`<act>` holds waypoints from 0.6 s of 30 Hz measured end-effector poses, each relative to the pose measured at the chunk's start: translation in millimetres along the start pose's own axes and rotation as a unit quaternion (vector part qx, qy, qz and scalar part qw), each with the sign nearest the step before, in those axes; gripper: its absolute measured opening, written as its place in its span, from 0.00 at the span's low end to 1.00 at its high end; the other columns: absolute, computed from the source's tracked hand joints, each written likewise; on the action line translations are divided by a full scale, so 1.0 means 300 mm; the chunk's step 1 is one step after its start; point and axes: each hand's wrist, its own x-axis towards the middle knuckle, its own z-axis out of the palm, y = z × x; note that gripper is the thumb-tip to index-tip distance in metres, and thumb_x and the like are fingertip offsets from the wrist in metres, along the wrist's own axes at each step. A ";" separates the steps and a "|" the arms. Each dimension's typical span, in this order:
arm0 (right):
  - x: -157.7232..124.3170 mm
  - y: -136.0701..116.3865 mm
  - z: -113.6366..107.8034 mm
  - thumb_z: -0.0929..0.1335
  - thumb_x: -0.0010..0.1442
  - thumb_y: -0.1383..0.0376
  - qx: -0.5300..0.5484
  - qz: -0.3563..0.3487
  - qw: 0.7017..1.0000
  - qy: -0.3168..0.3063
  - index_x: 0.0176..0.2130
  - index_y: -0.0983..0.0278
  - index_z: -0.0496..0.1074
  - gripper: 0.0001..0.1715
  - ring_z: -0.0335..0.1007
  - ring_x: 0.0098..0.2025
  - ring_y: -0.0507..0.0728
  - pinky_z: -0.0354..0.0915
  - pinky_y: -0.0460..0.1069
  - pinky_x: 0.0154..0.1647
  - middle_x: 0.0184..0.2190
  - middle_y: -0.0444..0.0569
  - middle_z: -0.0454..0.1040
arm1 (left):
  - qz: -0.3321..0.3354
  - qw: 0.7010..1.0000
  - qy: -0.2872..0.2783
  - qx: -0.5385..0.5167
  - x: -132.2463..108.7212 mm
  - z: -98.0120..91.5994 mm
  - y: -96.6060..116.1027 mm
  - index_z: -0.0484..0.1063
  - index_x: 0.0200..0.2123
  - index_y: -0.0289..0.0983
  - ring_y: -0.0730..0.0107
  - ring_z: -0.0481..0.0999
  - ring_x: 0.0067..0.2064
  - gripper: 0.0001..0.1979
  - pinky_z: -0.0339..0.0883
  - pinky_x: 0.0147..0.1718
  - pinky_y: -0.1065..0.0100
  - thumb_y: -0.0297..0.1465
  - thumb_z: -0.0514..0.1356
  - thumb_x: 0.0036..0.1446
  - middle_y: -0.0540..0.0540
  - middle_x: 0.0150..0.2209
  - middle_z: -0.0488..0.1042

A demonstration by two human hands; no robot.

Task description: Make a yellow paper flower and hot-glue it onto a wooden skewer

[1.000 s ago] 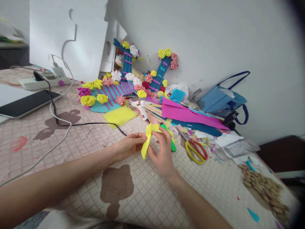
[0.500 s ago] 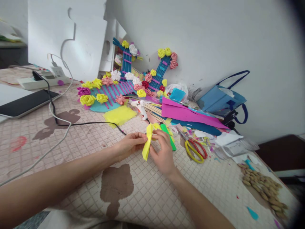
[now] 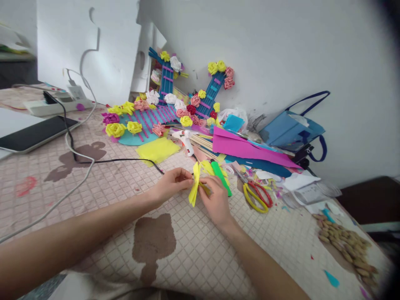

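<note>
Paper strip (image 3: 194,186), yellow, runs approx 12-to-6 o'clock btwn fingers: L hand (image 3: 175,183) pinches it, fingers nearly closed, at 9 o'clock; R hand (image 3: 215,198) likewise at 3.

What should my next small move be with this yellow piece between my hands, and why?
Probably a firmer pinch on the yellow piece near its middle with your right hand, while your left hand steadies it: both hands are at its middle, and its upper and lower ends stick out free.
</note>
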 end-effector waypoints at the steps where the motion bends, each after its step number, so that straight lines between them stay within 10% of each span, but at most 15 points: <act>1: -0.001 0.002 0.002 0.64 0.56 0.71 -0.001 0.003 1.000 -0.004 0.35 0.60 0.71 0.09 0.66 0.40 0.59 0.63 0.54 0.43 0.33 0.48 0.72 | 0.019 0.999 0.003 0.029 -0.001 0.001 0.004 0.70 0.32 0.33 0.72 0.71 0.32 0.11 0.64 0.31 0.71 0.33 0.65 0.48 0.48 0.30 0.73; 18: -0.008 0.021 0.019 0.65 0.58 0.70 -0.070 -0.025 0.996 -0.051 0.35 0.60 0.71 0.07 0.66 0.38 0.59 0.60 0.55 0.41 0.32 0.48 0.72 | 0.208 0.907 0.000 0.367 -0.037 0.010 -0.002 0.68 0.31 0.37 0.69 0.70 0.31 0.08 0.62 0.31 0.71 0.19 0.56 0.48 0.48 0.30 0.72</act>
